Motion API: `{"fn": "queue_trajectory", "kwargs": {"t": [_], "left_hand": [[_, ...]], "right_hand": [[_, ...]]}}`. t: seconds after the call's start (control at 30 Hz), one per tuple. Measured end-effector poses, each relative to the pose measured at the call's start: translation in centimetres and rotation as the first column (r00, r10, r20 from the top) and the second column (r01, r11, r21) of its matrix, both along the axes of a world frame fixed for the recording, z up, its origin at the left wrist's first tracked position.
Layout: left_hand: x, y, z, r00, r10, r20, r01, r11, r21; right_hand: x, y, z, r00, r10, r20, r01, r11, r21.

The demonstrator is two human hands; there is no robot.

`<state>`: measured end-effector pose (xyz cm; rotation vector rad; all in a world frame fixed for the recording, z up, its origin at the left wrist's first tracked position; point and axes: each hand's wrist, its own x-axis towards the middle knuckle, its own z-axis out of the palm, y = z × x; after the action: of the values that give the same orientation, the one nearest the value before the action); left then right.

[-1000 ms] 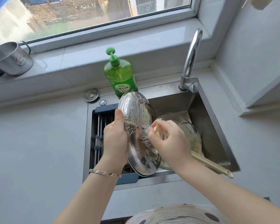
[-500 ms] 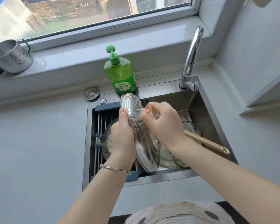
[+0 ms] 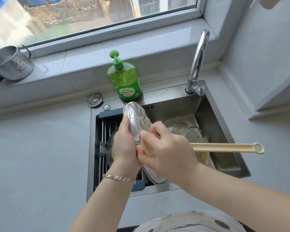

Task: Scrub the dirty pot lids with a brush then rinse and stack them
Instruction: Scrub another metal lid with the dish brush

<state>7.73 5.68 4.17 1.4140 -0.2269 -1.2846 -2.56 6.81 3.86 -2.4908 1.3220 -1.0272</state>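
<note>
A soapy glass pot lid (image 3: 137,119) stands on edge over the sink (image 3: 224,124), and my left hand (image 3: 124,144) grips its left rim. My right hand (image 3: 166,148) is closed around a cream long-handled brush (image 3: 224,147), whose head presses against the lid's right face; the handle sticks out to the right over the sink. Two more dirty glass lids (image 3: 196,136) lie in the right part of the basin. Another lid (image 3: 111,146) is partly hidden behind my left hand, on the rack.
A dark drying rack (image 3: 105,131) spans the sink's left side. A green dish soap bottle (image 3: 126,81) stands behind the sink, the chrome faucet (image 3: 197,64) at the back right. A steel mug (image 3: 12,64) sits on the windowsill. A drain plug (image 3: 95,99) lies on the counter.
My right hand has moved the brush up, then back down across the lid's face. The brush handle has swung from pointing down-right to nearly level. The lid has turned more edge-on.
</note>
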Motion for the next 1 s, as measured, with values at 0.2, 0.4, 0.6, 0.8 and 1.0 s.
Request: {"fn": "queue_trajectory", "kwargs": {"t": [0.2,0.4,0.6,0.8,1.0], "left_hand": [[-0.6,0.9,0.4,0.994,-0.023,0.108,0.02,0.999,0.031],[0.5,1.1,-0.4,0.994,0.061,0.095,-0.068,0.995,0.069],[0.4,1.0,0.4,0.985,0.152,0.078,-0.159,0.983,0.092],[0.9,1.0,0.7,0.973,0.177,0.15,-0.192,0.977,0.09],[0.9,1.4,0.5,0.963,0.14,0.229,-0.153,0.987,0.041]], "right_hand": [[-0.4,-2.3,-0.1,0.99,-0.064,0.125,0.05,0.993,0.108],[-1.2,1.6,-2.4,0.99,0.091,0.11,-0.108,0.982,0.156],[-1.7,-0.8,-2.3,0.981,-0.09,0.169,-0.055,0.713,0.699],[-3.5,-0.5,-2.7,0.979,0.109,0.171,-0.203,0.496,0.845],[-4.8,1.2,-3.3,0.972,0.125,0.198,-0.23,0.667,0.709]]}}
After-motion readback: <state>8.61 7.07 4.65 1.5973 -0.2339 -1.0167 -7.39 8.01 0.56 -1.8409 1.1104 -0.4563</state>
